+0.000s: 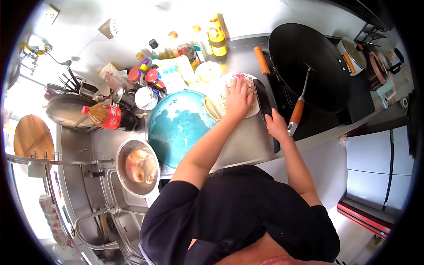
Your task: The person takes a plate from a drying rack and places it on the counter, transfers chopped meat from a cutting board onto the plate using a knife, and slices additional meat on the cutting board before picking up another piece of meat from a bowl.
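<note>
My left hand (238, 98) lies with fingers stretched over pale chopped meat (251, 92) on a white plate (253, 112). The hand covers much of the meat. My right hand (276, 124) is wrapped round the handle of a kitchen knife (263, 96). Its broad dark blade stands beside the plate's right edge; whether it touches the meat is hard to tell. Left of the plate lies a round turquoise cutting board (176, 132) with a yellow handle (211, 108) and wet-looking patches.
A black wok (322, 79) with a wooden-handled utensil (298, 110) sits on the stove at right. Bottles and a yellow container (217, 39) line the wall. A metal bowl (153, 170) holding raw meat stands by the sink (126, 207). A cola bottle (108, 116) is behind it.
</note>
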Tool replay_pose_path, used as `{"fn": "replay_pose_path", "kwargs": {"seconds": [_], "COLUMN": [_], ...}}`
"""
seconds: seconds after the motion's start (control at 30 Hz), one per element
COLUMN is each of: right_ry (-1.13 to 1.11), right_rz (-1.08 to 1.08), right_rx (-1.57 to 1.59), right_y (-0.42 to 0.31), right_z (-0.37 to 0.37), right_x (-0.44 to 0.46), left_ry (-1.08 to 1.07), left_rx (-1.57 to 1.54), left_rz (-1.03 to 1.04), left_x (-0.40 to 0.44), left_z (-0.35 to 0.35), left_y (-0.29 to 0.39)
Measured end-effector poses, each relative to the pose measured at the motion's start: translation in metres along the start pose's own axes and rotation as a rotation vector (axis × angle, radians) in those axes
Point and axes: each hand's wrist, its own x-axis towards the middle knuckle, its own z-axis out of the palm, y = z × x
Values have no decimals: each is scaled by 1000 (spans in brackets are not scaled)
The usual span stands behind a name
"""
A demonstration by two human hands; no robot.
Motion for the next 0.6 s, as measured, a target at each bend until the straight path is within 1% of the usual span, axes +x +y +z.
{"fn": "replay_pose_path", "kwargs": {"seconds": [0.07,0.1,0.13,0.17,0.23,0.3,0.33,0.37,0.43,0.5,0.53,0.57,0.6], "right_ry": [-1,-12,-93,-91,-91,-76,-78,-79,-53,-143,-180,-251,-269], "right_rz": [-59,-45,28,10,65,38,34,38,-4,-51,-24,-13,-105], "right_rx": [-28,9,29,38,100,32,114,196,243,213,208,151,57], "right_y": [-6,-10,-33,-28,-13,-20,-22,-24,-35,-54,-59,-69,-62], "right_z": [3,2,-9,-6,-1,-9,-11,-10,-5,3,12,20,37], "right_x": [1,1,-5,-4,3,-1,-2,-6,-16,-28,-34,-39,-37], "left_ry": [-46,-69,-89,-107,-91,-68,-10,-11,80,188,238,345,364], "left_rx": [28,37,49,64,22,33,37,10,58,33,12,45,55], "left_rz": [-9,-3,-3,-12,-37,-75,-82,-91,-145,-203,-217,-243,-328], "left_x": [-19,-28,-38,-47,-50,-54,-62,-70,-94,-123,-139,-154,-172], "left_z": [-13,-13,-12,-15,-24,-38,-46,-58,-85,-125,-146,-166,-182], "left_y": [-11,-16,-22,-27,-25,-22,-23,-26,-30,-39,-41,-44,-49]}}
